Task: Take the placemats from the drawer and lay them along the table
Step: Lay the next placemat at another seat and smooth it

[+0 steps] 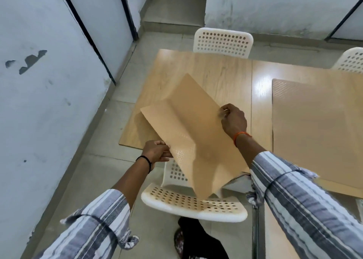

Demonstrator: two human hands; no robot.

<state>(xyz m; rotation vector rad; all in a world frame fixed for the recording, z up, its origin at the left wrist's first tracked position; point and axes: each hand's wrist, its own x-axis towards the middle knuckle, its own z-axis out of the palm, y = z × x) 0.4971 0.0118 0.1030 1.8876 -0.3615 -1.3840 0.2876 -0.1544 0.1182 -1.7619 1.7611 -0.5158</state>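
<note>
**Tan placemat held in both hands over the table's near corner**

Nearest the camera, a white perforated plastic chair [193, 201] stands tucked against the near edge of the pale wood-grain table [220, 70]. Just above that chair, the left hand [155, 150] is closed on the lower left edge of a tan, dimpled, flexible rectangular placemat [188, 133], fingers curled round its rim. The mat is tilted and buckled, one corner drooping over the chair seat and the opposite corner raised above the tabletop. Further in over the table, the right hand [233, 121] pinches the mat's upper right edge. To the right of the held mat, a second tan placemat [314, 133] lies flat on the table. Beyond the table's far edge stand two more white perforated chairs, one [223, 42] directly opposite and another [351, 60] further right.
</note>
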